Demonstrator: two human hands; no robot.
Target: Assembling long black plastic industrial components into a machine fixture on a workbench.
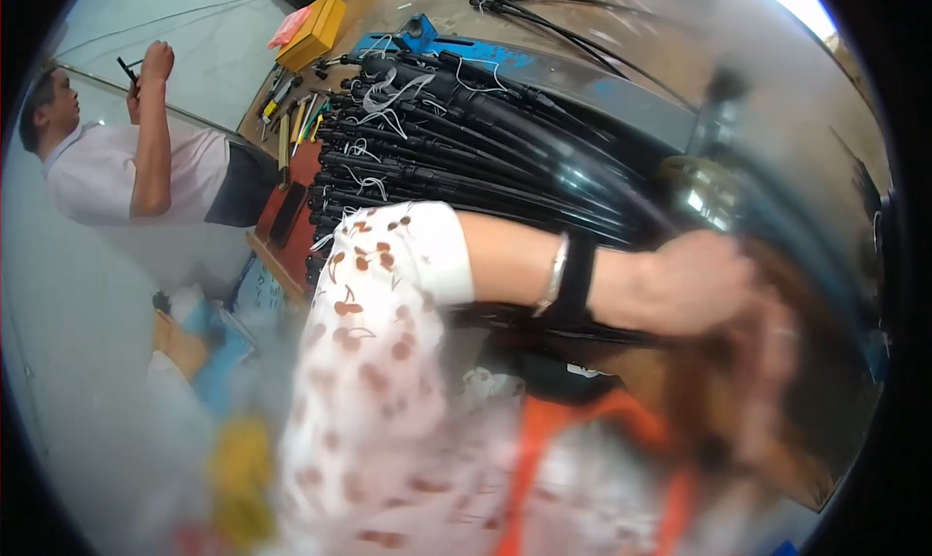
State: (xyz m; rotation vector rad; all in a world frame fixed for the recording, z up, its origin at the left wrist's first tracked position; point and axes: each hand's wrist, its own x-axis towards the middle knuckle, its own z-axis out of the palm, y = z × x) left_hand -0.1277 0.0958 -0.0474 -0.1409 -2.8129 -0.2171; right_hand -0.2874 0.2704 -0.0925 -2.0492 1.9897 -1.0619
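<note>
My left arm reaches across from a white sleeve with a brown cherry print, a black band and a bracelet at the wrist. My left hand is smeared by motion, so its fingers cannot be read. Just beyond it stands a blurred shiny metal cylinder with a dark upper part. Close against the left hand, on its lower right, is my right hand, also smeared. Whether either one holds anything is hidden. To the left of the cylinder lies a thick bundle of black rods with white cords tied on.
Behind the bundle is a blue metal fixture. A yellow box and hand tools lie at the table's left end; more black rods lie at the back. At left, another person holds up a dark phone-like object.
</note>
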